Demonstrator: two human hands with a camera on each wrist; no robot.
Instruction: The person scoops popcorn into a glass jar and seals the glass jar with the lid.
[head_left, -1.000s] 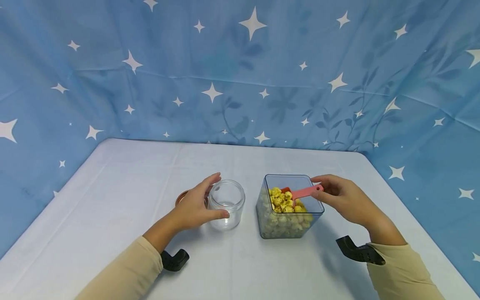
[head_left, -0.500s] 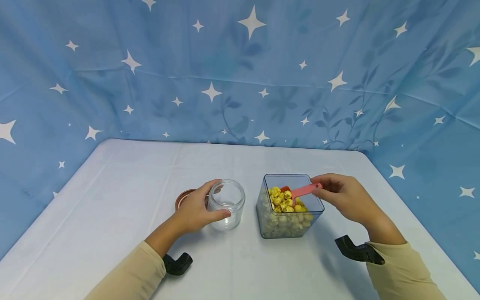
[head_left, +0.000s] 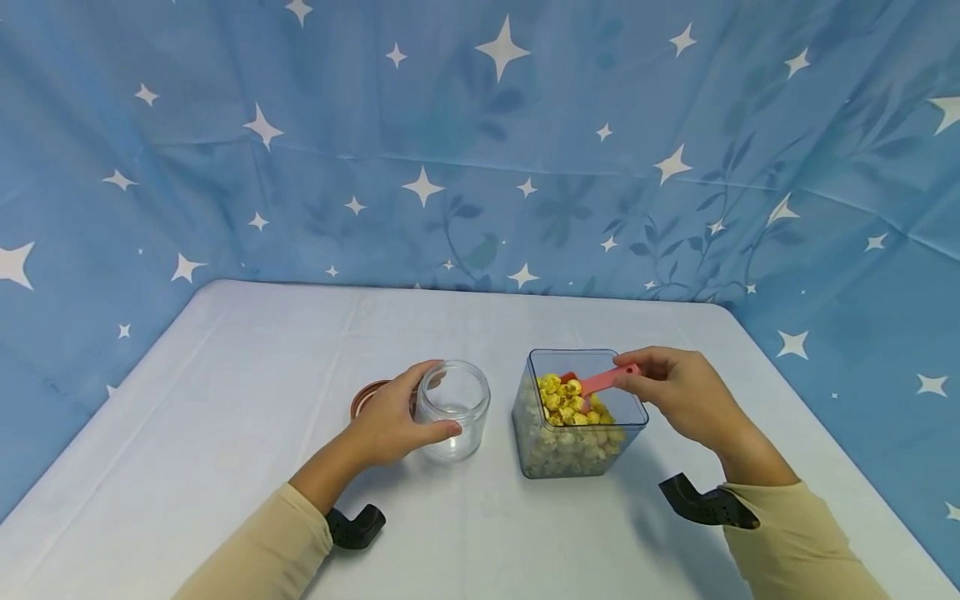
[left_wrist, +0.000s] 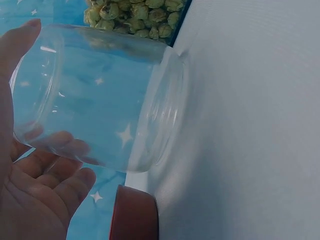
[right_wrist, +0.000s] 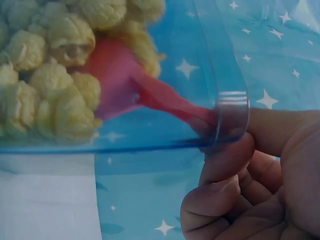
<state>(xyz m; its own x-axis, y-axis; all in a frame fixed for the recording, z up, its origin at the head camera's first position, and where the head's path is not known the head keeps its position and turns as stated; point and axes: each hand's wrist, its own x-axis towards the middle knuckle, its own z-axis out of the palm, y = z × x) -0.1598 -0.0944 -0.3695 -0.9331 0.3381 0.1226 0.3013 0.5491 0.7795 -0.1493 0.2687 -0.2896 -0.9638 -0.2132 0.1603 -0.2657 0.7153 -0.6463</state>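
Around the clear jar [head_left: 454,408], near the middle of the table, curl the fingers and thumb of my left hand [head_left: 386,423]. The jar stands upright and looks empty, also in the left wrist view [left_wrist: 100,100]. To its right is a clear square container [head_left: 570,454] of yellow popcorn [head_left: 562,402]. My right hand [head_left: 682,392] pinches the handle of a pink scoop [head_left: 602,381] at the container's right rim. In the right wrist view, the scoop's bowl [right_wrist: 117,75] sits among the popcorn, and my right hand [right_wrist: 250,175] shows through and below the wall.
A reddish-brown ring-shaped lid [head_left: 365,395] lies behind my left hand, partly hidden, with its side [left_wrist: 134,215] visible in the left wrist view. The white table [head_left: 262,367] ends at a blue curtain with stars [head_left: 337,108].
The left hand's fingers have closed in around the jar. My right hand has shifted slightly left with the scoop, whose bowl has moved a little among the popcorn.
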